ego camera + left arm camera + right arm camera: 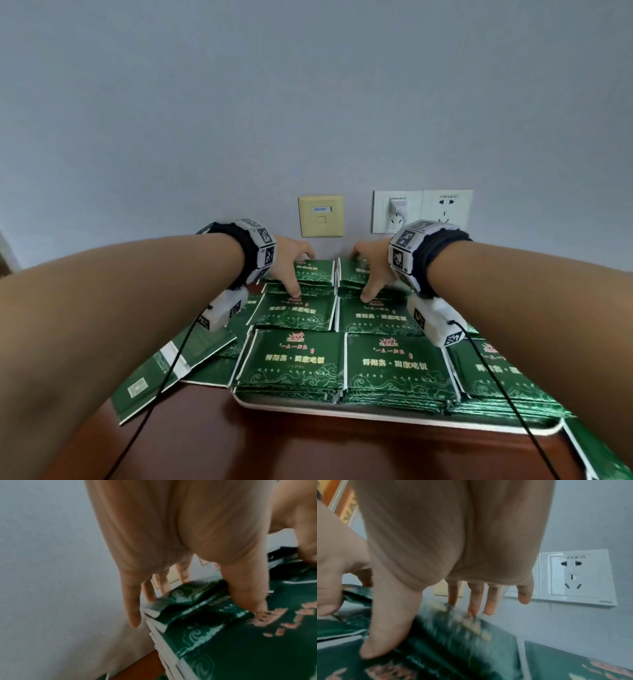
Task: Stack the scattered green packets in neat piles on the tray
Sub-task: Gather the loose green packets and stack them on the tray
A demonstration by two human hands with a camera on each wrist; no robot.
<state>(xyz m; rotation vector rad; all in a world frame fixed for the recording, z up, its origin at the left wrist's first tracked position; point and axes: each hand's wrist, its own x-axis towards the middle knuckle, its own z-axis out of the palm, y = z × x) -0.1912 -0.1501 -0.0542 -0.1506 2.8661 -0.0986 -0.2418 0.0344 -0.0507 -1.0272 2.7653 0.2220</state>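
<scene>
Green packets lie in several piles on the white tray (308, 407). My left hand (301, 274) spans the far left pile (317, 274), thumb on its near edge and fingers over its far edge by the wall. In the left wrist view that hand (197, 597) pinches the top packets (185, 593). My right hand (361, 275) grips the far right pile (351, 272) the same way. The right wrist view shows its thumb and fingers (423, 631) clamped on the blurred stack (453, 628). The two nearer rows of piles (294, 359) lie flat.
Loose packets (164, 370) lie off the tray on the brown table (308, 445) at the left, and more (596, 455) at the right edge. The grey wall stands right behind the far piles, with a white socket (423, 210) holding a plug and a yellow plate (321, 216).
</scene>
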